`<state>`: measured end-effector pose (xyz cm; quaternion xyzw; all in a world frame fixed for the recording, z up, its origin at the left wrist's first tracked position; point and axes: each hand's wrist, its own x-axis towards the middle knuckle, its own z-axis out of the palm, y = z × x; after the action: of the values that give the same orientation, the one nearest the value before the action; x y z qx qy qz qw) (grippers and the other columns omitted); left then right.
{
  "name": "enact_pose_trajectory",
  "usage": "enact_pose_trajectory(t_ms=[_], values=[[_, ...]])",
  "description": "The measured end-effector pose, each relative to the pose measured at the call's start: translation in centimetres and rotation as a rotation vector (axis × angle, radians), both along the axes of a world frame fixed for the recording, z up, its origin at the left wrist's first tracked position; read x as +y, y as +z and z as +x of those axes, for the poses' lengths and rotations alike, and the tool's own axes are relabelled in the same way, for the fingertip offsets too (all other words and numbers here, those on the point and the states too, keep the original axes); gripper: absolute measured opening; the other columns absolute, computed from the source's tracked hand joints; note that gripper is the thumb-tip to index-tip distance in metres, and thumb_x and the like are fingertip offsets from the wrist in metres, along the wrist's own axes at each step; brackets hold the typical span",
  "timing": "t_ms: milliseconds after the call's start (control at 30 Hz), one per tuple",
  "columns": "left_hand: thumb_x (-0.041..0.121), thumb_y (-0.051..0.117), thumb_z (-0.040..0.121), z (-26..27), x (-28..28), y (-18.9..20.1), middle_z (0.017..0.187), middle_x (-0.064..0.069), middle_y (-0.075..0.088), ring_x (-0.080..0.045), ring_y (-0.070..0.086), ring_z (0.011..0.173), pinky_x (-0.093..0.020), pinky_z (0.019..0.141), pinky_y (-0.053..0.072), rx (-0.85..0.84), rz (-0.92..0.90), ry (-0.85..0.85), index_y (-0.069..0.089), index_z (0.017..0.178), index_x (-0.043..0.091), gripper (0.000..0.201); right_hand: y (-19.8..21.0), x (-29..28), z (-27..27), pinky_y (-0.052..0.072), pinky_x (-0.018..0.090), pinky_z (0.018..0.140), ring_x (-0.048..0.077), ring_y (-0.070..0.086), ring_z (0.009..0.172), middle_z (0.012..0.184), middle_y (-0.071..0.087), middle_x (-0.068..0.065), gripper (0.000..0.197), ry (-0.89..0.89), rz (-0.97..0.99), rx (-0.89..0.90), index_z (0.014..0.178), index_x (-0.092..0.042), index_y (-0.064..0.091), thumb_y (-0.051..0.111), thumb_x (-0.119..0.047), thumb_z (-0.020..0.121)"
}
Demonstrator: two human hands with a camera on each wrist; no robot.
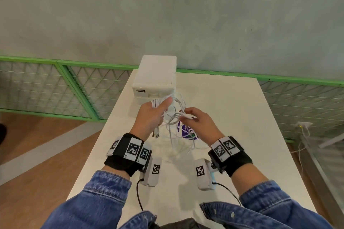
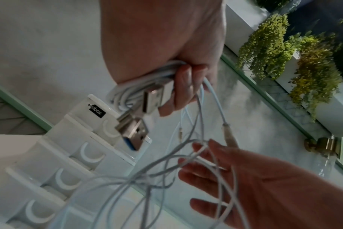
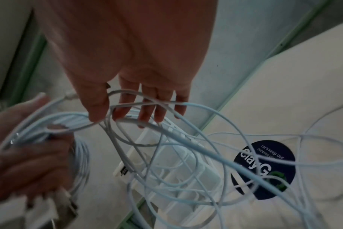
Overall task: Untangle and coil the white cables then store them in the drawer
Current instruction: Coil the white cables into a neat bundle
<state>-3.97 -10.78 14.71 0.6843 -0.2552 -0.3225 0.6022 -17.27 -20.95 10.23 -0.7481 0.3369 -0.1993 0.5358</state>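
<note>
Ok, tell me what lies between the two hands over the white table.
Tangled loose white cable strands span from the left hand, gripping a coiled bundle, to the right hand; the head view shows it.

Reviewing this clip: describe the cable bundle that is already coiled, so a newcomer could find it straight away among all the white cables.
Start at the white drawer unit at the far end of the white table. Just in front of it, the left hand grips the coiled bundle, fingers curled round it. Unlike the loose tangle trailing toward the right hand, its loops are tight and metal USB plugs hang from it.
</note>
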Motion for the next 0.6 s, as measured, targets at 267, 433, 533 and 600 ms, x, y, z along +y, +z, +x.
enact_pose_trajectory(t_ms=[267, 433, 533, 600], values=[[0.020, 0.085, 0.067, -0.3, 0.4, -0.3, 0.070, 0.015, 0.067, 0.011, 0.060, 0.058, -0.004, 0.053, 0.042, -0.218, -0.026, -0.023, 0.067, 0.083, 0.018, 0.024, 2.6, 0.1, -0.6, 0.040, 0.011, 0.094, 0.008, 0.050, 0.118, 0.124, 0.056, -0.007, 0.053, 0.122, 0.203, -0.149, 0.120, -0.030, 0.053, 0.040, 0.010, 0.086], [0.013, 0.075, 0.077, -0.2, 0.3, -0.9, 0.055, 0.012, 0.061, 0.000, 0.051, 0.047, -0.015, 0.049, 0.039, -0.220, 0.039, -0.029, 0.066, 0.079, 0.007, 0.011, 2.8, 0.8, -0.6, 0.032, 0.004, 0.093, 0.000, 0.040, 0.122, 0.131, 0.047, -0.013, 0.059, 0.282, 0.130, -0.057, 0.124, -0.026, 0.054, 0.034, 0.011, 0.084], [0.017, 0.070, 0.080, 0.0, 0.4, -1.2, 0.076, -0.007, 0.065, -0.012, 0.055, 0.063, -0.019, 0.054, 0.041, -0.332, 0.115, -0.003, 0.065, 0.084, 0.002, 0.017, 2.4, 0.3, -0.8, 0.042, 0.014, 0.095, 0.009, 0.057, 0.108, 0.117, 0.063, -0.002, 0.054, 0.143, -0.001, -0.065, 0.112, -0.019, 0.067, 0.033, 0.012, 0.083], [0.020, 0.069, 0.083, 0.5, 0.7, -0.9, 0.065, -0.005, 0.056, -0.013, 0.049, 0.056, -0.019, 0.049, 0.036, -0.336, 0.123, 0.008, 0.058, 0.072, 0.006, 0.020, 2.0, -0.6, -1.3, 0.050, 0.024, 0.082, 0.015, 0.065, 0.085, 0.093, 0.071, 0.000, 0.050, -0.099, -0.055, -0.123, 0.088, -0.024, 0.071, 0.035, 0.010, 0.081]])
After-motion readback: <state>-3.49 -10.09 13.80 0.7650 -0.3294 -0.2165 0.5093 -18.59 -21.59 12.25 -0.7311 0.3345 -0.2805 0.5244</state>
